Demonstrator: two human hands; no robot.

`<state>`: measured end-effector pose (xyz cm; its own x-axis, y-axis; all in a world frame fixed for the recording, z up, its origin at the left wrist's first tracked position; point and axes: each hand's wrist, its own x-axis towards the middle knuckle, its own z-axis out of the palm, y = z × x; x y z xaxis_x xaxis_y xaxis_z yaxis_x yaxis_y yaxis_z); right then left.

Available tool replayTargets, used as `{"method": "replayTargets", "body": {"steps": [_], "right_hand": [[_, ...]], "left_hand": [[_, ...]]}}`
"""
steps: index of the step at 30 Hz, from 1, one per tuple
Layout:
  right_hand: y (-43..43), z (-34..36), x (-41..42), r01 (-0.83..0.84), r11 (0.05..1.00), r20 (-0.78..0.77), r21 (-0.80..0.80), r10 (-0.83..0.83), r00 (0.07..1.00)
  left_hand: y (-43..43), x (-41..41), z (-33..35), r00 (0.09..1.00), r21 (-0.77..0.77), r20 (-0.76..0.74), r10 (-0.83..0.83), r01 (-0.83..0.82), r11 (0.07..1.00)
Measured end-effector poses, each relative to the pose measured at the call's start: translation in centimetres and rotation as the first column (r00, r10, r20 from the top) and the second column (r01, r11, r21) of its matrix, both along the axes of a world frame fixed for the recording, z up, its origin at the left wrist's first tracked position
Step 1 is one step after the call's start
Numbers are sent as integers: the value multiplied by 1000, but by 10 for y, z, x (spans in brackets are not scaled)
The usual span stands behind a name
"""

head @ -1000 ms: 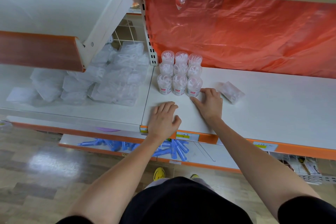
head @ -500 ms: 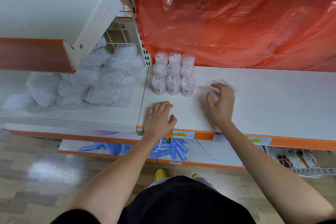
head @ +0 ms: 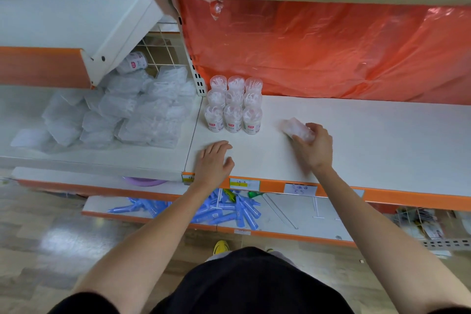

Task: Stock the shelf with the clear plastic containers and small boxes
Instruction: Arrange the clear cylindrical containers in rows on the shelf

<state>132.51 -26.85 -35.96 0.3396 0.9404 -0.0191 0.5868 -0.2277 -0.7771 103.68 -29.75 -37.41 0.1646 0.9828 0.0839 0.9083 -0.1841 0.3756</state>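
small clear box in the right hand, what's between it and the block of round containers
Nothing: in the head view, only bare white shelf separates the small clear box, gripped by the right hand, from the block of round containers.

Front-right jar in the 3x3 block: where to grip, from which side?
Grip the front-right jar round its upper body, coming from the front-right. It stands upright; its left and rear sides are crowded by neighbouring jars, while front and right are free. The right hand holds a small clear box, so the left hand, open on the shelf, probably suits.
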Motion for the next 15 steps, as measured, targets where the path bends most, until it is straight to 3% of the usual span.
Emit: {"method": "replayTargets", "body": {"steps": [6,11,15], "right_hand": [[-25,-3,-12,-121,992,-13,29,121,993],[-40,-1,-44,-213,973,-76,90,220,973],[-38,11,-71,-408,909,-74,82,414,907]], "left_hand": [[-6,6,4,947,-187,282,154,-104,977],[-15,14,23,721,-355,566,399,-224,908],[-14,8,37,603,-469,640,476,-184,864]]}}
